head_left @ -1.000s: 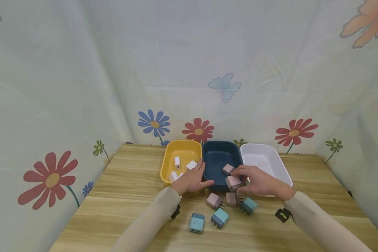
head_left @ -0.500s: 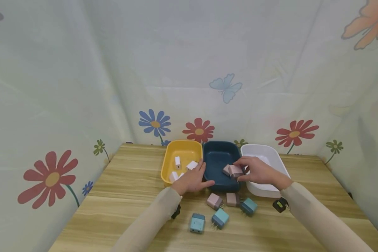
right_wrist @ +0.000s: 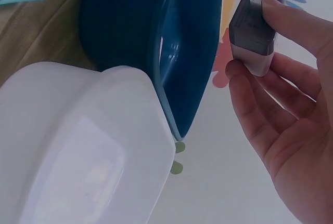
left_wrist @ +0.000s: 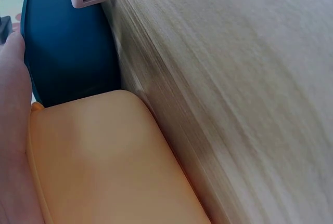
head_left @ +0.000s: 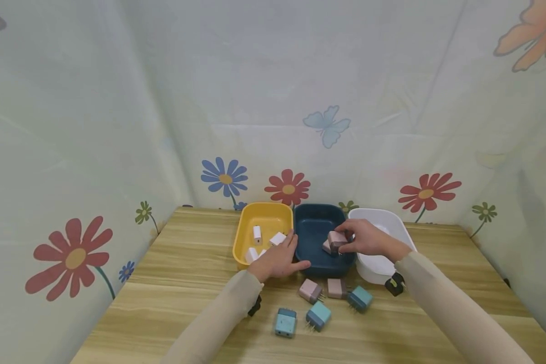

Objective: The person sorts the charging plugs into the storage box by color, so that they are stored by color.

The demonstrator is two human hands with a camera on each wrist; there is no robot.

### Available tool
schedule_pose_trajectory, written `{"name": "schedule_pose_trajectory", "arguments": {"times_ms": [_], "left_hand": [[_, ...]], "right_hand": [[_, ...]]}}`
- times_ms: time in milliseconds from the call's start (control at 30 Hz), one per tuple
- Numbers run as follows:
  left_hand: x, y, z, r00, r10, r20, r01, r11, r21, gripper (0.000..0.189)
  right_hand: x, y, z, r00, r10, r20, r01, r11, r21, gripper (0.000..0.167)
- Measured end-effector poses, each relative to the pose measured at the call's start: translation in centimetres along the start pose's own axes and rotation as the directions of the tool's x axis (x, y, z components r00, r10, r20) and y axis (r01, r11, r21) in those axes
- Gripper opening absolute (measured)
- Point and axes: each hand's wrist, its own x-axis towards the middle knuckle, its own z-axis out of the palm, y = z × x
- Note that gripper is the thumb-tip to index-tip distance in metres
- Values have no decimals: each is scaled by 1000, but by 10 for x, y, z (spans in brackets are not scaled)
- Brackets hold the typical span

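Observation:
My right hand [head_left: 368, 237] pinches a pink charger plug [head_left: 336, 241] over the dark blue bin [head_left: 316, 210]. In the right wrist view, thumb and fingertips grip this plug [right_wrist: 253, 31], its dark prong end turned up. Another pink plug [head_left: 327, 246] lies in the blue bin, partly hidden behind the held one. My left hand [head_left: 277, 260] rests with fingers extended on the adjoining rims of the yellow bin [head_left: 238, 237] and the blue bin. Several white charger plugs [head_left: 257, 234] lie in the yellow bin.
Two pink plugs [head_left: 310, 290] lie on the wooden table [head_left: 200, 268] before the blue bin. Near them are three teal plugs [head_left: 318, 316]. A white bin [head_left: 411, 242] stands right of the blue one. Behind the bins hangs a flowered cloth [head_left: 255, 101].
My right hand has lifted the pink plug from the front of the blue bin and carried it farther back over it. The left hand has stayed in place.

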Motion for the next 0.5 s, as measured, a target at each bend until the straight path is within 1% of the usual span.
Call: {"name": "schedule_pose_trajectory", "arguments": {"times_ms": [300, 500], "left_hand": [[-1, 1, 1, 1000, -9, 3, 9, 1000, -7, 96], [-1, 2, 0, 1000, -5, 1, 5, 1000, -12, 97]], "right_hand": [[14, 10, 6, 998, 58, 28, -57, 997, -51, 45], [24, 12, 8, 991, 119, 62, -118, 993, -26, 45]]}}
